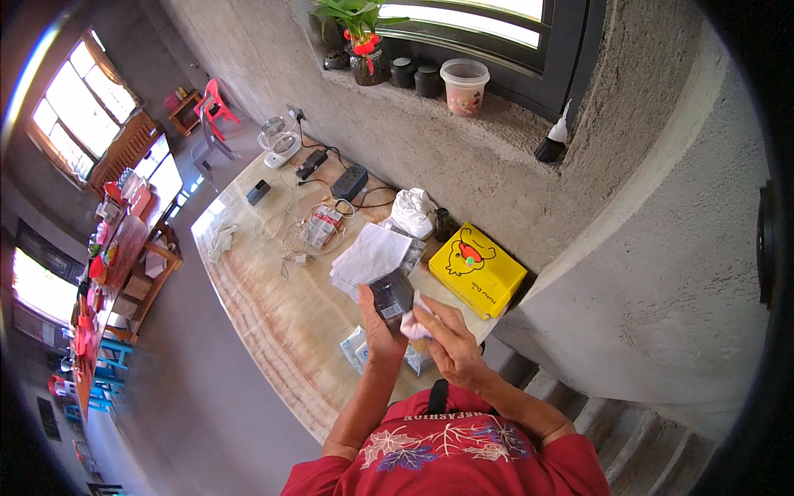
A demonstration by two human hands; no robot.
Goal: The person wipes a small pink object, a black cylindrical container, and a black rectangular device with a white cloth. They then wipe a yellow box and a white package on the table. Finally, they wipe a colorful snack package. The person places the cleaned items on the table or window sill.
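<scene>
A home, judging by the leafy plant (pixel 351 15), red chair (pixel 214 106) and stairs (pixel 610 423).

We see a glossy tabletop (pixel 277 331), cream with brown marbling. Far end: white-based appliance (pixel 283 150) with glass parts. Near the wall: black power strip (pixel 311 164), dark blocky socket unit (pixel 350 182), bundled white cloth (pixel 412 213), small dark bottle (pixel 442 225), yellow box (pixel 480 269) with a cartoon duck. Middle: small dark box (pixel 258 193), silver-and-red packet (pixel 322 226) among pale cables, overlapping papers (pixel 370 256). Left edge: crumpled whitish sheet (pixel 222 244). Near edge: we get a blue-and-white packet (pixel 354 347), partly hidden.
</scene>
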